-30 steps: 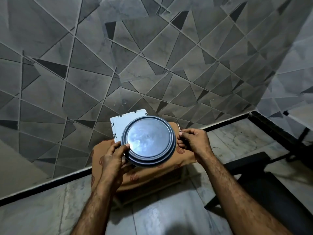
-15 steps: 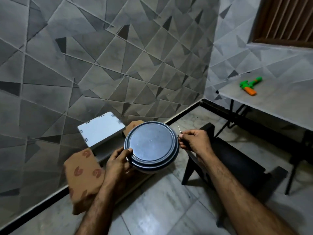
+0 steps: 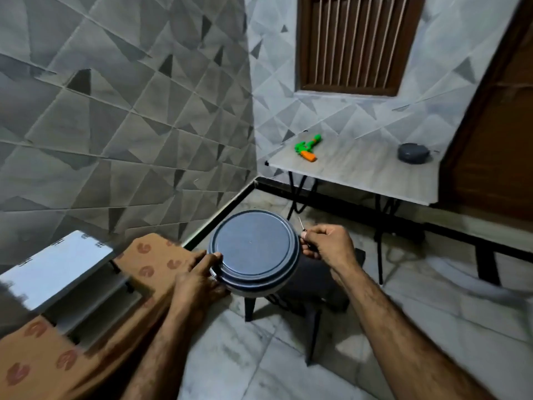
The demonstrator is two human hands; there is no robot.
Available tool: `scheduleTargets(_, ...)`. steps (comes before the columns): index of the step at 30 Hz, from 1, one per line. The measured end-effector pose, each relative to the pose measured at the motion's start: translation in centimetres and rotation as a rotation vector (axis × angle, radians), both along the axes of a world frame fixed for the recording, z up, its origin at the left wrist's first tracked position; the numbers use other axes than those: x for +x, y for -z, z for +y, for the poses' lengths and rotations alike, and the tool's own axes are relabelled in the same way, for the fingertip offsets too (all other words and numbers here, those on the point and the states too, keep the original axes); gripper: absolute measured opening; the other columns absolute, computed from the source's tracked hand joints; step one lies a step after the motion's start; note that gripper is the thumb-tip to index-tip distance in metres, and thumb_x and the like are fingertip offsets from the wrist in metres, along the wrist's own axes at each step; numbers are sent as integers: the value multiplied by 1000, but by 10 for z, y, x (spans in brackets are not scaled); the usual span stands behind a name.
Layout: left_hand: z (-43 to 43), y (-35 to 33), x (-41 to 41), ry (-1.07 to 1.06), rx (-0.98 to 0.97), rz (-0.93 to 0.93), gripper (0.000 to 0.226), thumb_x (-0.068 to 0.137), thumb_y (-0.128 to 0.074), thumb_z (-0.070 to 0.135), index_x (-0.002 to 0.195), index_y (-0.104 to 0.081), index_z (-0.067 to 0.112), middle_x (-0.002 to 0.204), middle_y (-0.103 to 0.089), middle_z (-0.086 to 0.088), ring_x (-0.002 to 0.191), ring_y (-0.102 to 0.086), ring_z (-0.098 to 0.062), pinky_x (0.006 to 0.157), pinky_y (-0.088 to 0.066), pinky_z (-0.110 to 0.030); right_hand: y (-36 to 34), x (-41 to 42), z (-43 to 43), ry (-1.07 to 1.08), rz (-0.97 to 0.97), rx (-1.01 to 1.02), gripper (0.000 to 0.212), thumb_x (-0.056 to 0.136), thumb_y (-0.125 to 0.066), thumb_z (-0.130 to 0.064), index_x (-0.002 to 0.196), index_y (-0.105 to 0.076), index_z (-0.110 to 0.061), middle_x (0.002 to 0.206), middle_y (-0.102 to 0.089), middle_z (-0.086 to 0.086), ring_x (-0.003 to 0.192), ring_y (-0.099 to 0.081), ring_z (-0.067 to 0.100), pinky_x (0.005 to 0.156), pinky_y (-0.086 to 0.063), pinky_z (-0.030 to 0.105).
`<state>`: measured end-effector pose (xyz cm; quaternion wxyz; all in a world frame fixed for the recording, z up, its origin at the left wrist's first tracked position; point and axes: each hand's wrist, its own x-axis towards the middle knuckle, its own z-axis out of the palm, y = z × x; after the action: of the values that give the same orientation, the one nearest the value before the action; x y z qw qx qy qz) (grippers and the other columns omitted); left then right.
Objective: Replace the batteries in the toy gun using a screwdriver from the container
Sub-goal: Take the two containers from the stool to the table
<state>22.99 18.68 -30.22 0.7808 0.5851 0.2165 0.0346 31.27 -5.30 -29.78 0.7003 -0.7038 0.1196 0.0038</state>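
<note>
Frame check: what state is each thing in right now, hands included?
container: lid on, held at its rim.
left hand: grips the container.
right hand: pinches the screwdriver.
screwdriver: outside the container, tip up.
toy gun: lying on the table, untouched.
grey dish: resting on the table.

So the round lidded plastic container point(image 3: 253, 249) I'm holding is dark slate blue, and the thin metal screwdriver point(image 3: 300, 224) has a silvery shaft. The plastic toy gun point(image 3: 306, 147) is bright green with an orange grip. The wall tiles point(image 3: 115, 116) are grey triangles, the draped cloth point(image 3: 150, 255) is orange-brown with reddish prints, and the marble floor point(image 3: 230, 356) is white with grey veins.
</note>
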Motion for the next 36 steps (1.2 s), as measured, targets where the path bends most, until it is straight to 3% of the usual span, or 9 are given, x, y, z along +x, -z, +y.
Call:
scheduleTargets(3, -42, 2, 17, 90, 8, 32, 28, 87, -69, 25, 112, -64, 13, 99, -71, -16, 78, -68, -33, 83, -56, -57, 1, -3, -52, 69, 4, 11, 9, 85, -70, -3, 77, -72, -5, 68, -70, 11, 57, -63, 15, 50, -50, 21)
scheduleTargets(8, -124, -3, 37, 154, 14, 50, 17, 86, -70, 21, 101, -69, 13, 91, -67, -14, 81, -64, -38, 82, -54, -64, -3, -11, -139, 156, -22, 3, 12, 86, -69, -3, 75, -72, -6, 67, -69, 9, 60, -64, 15, 54, -54, 22)
scheduleTargets(14, -227, -9, 57, 225, 31, 20, 16, 90, -66, 19, 104, -67, 10, 86, -67, -11, 62, -65, -27, 57, -57, -38, -10, -10, -241, 223, -27, -9, 9, 87, -68, -2, 79, -72, -3, 69, -70, 10, 63, -65, 17, 59, -57, 26)
scheduleTargets(21, -323, -14, 87, 282, 27, 28, 23, 89, -65, 19, 108, -67, 7, 97, -70, -17, 74, -71, -33, 67, -60, -46, -18, 1, -336, 293, -47, -13, 11, 88, -67, -3, 78, -71, -4, 70, -68, 12, 61, -64, 16, 55, -54, 21)
scheduleTargets(26, -376, -17, 121, 328, 39, 16, 23, 90, -64, 17, 110, -66, 5, 89, -69, -17, 62, -69, -29, 55, -58, -38, -14, 21, -388, 350, -52, 18, 7, 88, -67, -2, 84, -72, -1, 73, -70, 14, 64, -66, 18, 58, -56, 24)
scheduleTargets(33, -439, -7, 188, 369, 56, 18, 22, 89, -66, 18, 107, -69, 5, 98, -65, -22, 67, -65, -34, 76, -55, -56, -3, 76, -452, 413, -45, 42, 6, 86, -69, -4, 83, -73, -3, 72, -72, 11, 65, -68, 18, 63, -58, 28)
scheduleTargets(36, -463, 1, 226, 370, 78, 23, 22, 89, -66, 20, 106, -70, 6, 100, -67, -22, 67, -67, -35, 67, -57, -43, 4, 112, -480, 421, -26, 33, 5, 86, -69, -6, 85, -74, -5, 71, -73, 9, 64, -69, 17, 62, -55, 26)
